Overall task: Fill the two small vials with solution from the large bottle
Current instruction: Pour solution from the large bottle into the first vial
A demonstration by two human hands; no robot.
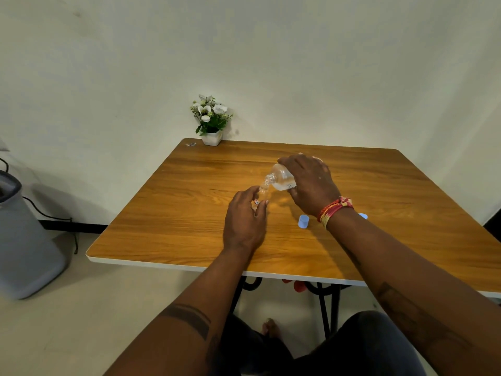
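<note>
My right hand grips the large clear bottle and holds it tilted, its open neck pointing down-left over a small vial. That small clear vial, with a small red-and-white label, stands on the wooden table, and my left hand holds it between thumb and fingers. The bottle's mouth sits right at the vial's opening. A light blue cap lies on the table near my right wrist. Another light blue object shows just past that wrist, mostly hidden. I see no second vial.
A white pot of white flowers stands at the table's far left corner, with a small scrap beside it. A grey bin and black cables are on the floor to the left. The table's front edge is close to my knees.
</note>
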